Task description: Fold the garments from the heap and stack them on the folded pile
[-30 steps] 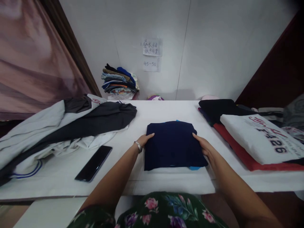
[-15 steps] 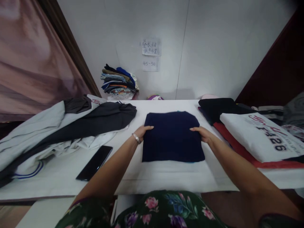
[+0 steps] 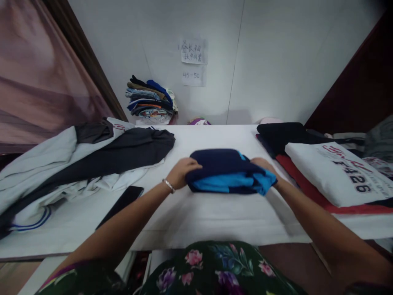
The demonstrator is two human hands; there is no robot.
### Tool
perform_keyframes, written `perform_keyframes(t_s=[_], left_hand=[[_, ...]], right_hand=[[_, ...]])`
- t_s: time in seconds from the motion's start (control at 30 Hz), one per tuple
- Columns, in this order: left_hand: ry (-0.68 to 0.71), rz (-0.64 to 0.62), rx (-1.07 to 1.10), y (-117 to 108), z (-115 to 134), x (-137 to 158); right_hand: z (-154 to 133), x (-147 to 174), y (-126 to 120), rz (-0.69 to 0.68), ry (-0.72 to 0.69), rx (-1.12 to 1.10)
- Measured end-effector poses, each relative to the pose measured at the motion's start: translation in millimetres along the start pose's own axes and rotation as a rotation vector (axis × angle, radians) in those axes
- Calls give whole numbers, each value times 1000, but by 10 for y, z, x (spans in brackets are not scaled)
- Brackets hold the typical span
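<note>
Left hand (image 3: 183, 170) and right hand (image 3: 263, 164) gripping folded navy garment (image 3: 217, 160) by sides, over white surface (image 3: 211, 223). I'm judging it light, soft, floppy; blue layer (image 3: 225, 180) bulging, wanting full-layer side hold.

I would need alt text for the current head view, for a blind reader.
A person's left hand and right hand hold a folded navy and bright blue garment by its sides over a white table. Rumpled clothes and a dark phone lie at left; folded clothes are stacked at right.
</note>
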State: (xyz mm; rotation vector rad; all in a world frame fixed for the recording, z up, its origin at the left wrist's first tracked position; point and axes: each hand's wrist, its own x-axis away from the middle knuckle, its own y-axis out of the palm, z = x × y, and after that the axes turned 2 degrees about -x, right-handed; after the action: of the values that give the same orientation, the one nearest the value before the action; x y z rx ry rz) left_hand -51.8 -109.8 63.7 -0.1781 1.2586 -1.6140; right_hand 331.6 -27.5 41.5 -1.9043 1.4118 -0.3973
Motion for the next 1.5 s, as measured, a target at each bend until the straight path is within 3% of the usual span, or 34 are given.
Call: perform_keyframes(t_s=[0.07, 0.13, 0.27, 0.33, 0.4, 0.5, 0.57, 0.7, 0.83, 0.93, 1.1, 1.17, 1.27, 1.37, 1.5], left_hand=[[66, -167, -82, 305, -18, 299], [120, -199, -146, 487, -25, 514], [171, -193, -195, 471, -17, 658], [165, -200, -145, 388, -7, 641], [85, -146, -80, 338, 14, 595], [-116, 25, -41, 376, 94, 484], [-199, 88, -61, 466, 189, 392], [-239, -22, -185, 688, 423, 235], [-230, -198, -287, 828, 554, 182], [-223, -247, -321, 856, 557, 197], [-192, -254, -362, 881, 538, 229], [-224, -260, -374, 906, 544, 230], [-240, -289, -386, 941, 550, 231], [-238, -293, -405, 955, 549, 239], [-233, -274, -431, 965, 559, 252]], right_hand=[[191, 277, 234, -67, -66, -23], [371, 497, 361, -81, -124, -70], [534, 643, 291, -125, -21, -246], [456, 612, 193, -126, 65, -302], [286, 560, 137, -38, 127, -287], [-15, 476, 182, 100, 187, -143], [-159, 413, 268, 73, 225, 16], [-233, 264, 405, -56, 329, 248], [-180, 177, 478, -75, 381, 237], [-149, 222, 540, -12, 322, 107], [-40, 424, 633, 263, 160, -55], [32, 479, 663, 276, 204, -17], [76, 501, 661, 191, 277, 88], [-86, 522, 581, 146, 220, 248], [-519, 677, 532, 240, -60, 410]])
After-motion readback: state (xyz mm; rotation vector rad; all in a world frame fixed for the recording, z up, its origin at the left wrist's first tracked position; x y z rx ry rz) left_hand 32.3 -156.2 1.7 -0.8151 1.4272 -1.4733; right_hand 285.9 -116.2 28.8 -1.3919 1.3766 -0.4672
